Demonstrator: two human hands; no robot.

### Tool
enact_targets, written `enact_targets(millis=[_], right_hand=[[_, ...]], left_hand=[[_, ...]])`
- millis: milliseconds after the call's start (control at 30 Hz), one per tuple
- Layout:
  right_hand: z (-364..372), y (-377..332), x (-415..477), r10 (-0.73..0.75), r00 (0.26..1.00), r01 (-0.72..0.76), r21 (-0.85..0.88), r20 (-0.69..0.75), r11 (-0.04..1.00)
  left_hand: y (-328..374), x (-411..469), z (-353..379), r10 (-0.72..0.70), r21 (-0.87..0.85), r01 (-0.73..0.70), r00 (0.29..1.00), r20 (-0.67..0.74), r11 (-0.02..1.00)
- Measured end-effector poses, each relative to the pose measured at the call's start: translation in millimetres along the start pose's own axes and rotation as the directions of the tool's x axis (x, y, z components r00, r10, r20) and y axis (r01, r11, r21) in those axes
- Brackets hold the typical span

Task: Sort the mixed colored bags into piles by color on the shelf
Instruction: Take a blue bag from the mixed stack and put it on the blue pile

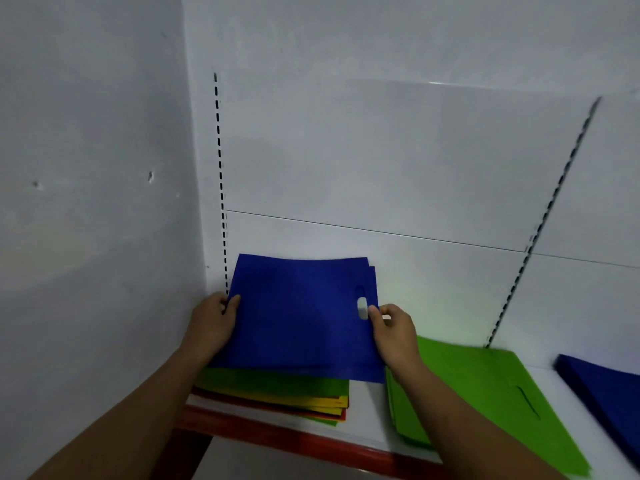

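White wall panels back the shelf (367, 415), which has a red front lip. Both hands pinch a blue bag (301, 313) by its side edges, left hand (211, 327) and right hand (394, 329), above the mixed stack (277, 393). Just right lies the green pile (485, 393), then a blue pile (606, 393) at the frame edge.

The blue bag (301, 313) covers most of the mixed stack (277, 393); the right-hand blue pile (602, 393) runs off the frame's edge; the green pile's (485, 393) near corner blurs.
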State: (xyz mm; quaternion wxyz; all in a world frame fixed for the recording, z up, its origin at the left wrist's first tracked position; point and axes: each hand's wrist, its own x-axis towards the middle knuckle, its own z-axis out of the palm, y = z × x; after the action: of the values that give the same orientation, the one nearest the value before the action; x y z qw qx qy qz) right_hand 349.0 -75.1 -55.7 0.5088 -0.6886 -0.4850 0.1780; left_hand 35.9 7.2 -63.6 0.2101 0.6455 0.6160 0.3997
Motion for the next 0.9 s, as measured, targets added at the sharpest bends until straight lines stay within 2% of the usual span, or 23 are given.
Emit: enact_targets(millis=[200,467,667,767,900], right_hand=[[-62,7,8,-0.002,0.995,0.002,-0.003,-0.103,1.0],[-222,58,-32,0.102,0.934,-0.124,-0.045,-0.342,0.991],[-373,107,-108,0.198,0.831,-0.258,-0.046,-0.52,0.965],[-445,130,-153,0.232,0.75,-0.291,0.007,-0.62,0.957],[-534,157,-210,0.262,0.675,-0.365,-0.003,-0.69,0.931]], left_hand=[[51,7,37,0.138,-0.108,-0.137,0.99,-0.004,0.985],[161,-32,159,0.314,-0.226,-0.28,0.941,0.129,0.933],[280,-133,242,0.468,-0.36,-0.358,0.835,0.29,0.862],[339,-191,280,0.557,-0.419,-0.413,0.766,0.319,0.808],[404,-267,327,0.632,-0.5,-0.425,0.677,0.378,0.754]])
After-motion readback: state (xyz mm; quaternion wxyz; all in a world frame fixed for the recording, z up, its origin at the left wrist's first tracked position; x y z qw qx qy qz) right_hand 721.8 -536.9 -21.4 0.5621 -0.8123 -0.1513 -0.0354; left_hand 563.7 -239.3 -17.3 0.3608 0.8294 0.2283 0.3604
